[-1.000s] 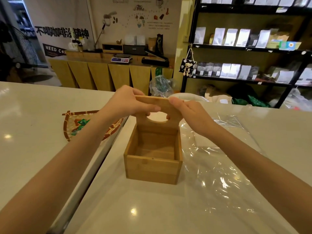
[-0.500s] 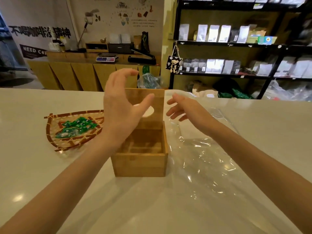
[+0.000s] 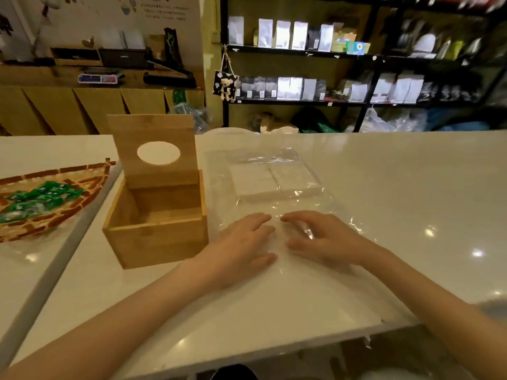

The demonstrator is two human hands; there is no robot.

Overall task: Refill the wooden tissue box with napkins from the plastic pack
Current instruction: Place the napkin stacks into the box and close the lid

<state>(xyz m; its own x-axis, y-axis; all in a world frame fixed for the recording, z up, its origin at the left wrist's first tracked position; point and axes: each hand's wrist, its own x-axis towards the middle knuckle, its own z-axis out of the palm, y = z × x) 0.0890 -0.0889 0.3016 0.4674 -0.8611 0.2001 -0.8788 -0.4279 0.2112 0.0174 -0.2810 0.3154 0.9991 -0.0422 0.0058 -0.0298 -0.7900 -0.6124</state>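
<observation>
Our hands have left the lid [image 3: 153, 149], now upright on the empty wooden tissue box [image 3: 156, 218]. Left hand [image 3: 241, 242] and right hand [image 3: 321, 237], both spread flat and gripping nothing, press the plastic pack [image 3: 274, 182] right of the box; the napkins [image 3: 274, 179] come next.

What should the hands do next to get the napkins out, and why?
Probably slide both hands toward the napkins. The wooden box is open and empty, the left hand and right hand lie flat on the plastic pack, and the napkins are inside it.
</observation>
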